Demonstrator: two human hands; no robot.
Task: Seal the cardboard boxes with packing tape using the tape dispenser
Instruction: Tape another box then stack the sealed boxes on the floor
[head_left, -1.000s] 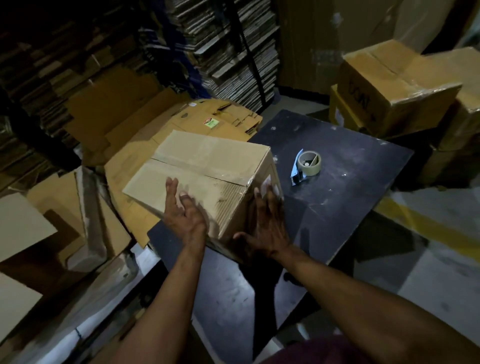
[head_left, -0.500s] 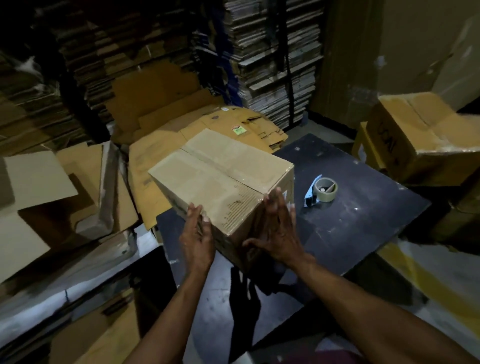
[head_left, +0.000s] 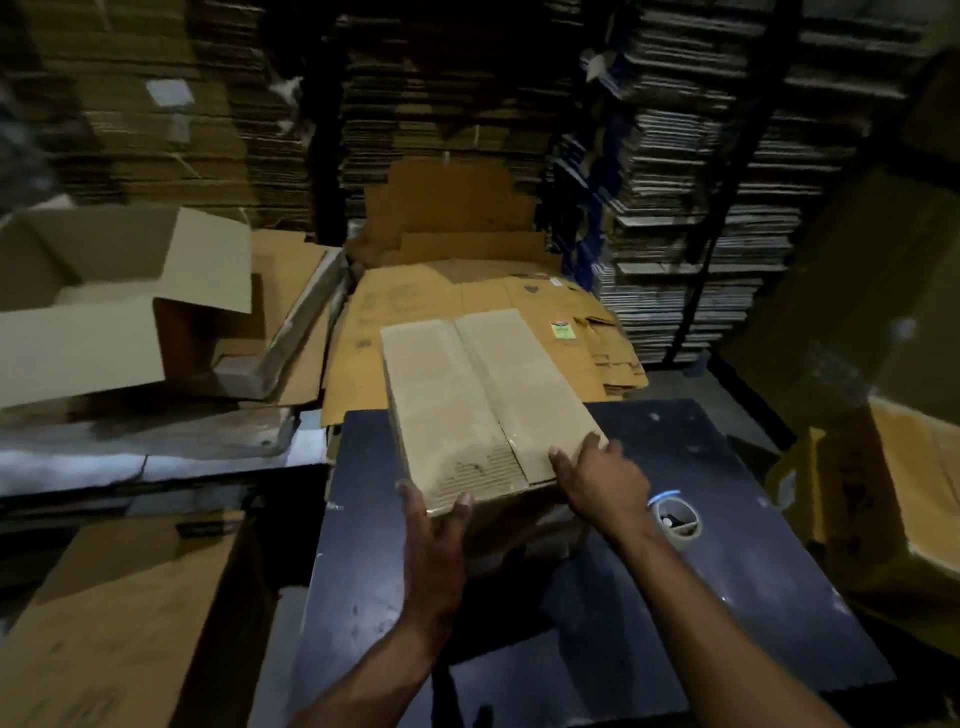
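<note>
I am looking down at the cardboard box (head_left: 483, 410) sitting on the dark table (head_left: 727, 597), its top flaps closed and meeting along a centre seam. My left hand (head_left: 436, 530) is gripping the near left corner, thumb up on the top edge and fingers around the side. My right hand (head_left: 602, 473) is resting on the near right corner with fingers curled over the edge. The tape dispenser (head_left: 675, 517) is lying on the table just beside my right wrist, partly hidden by it.
</note>
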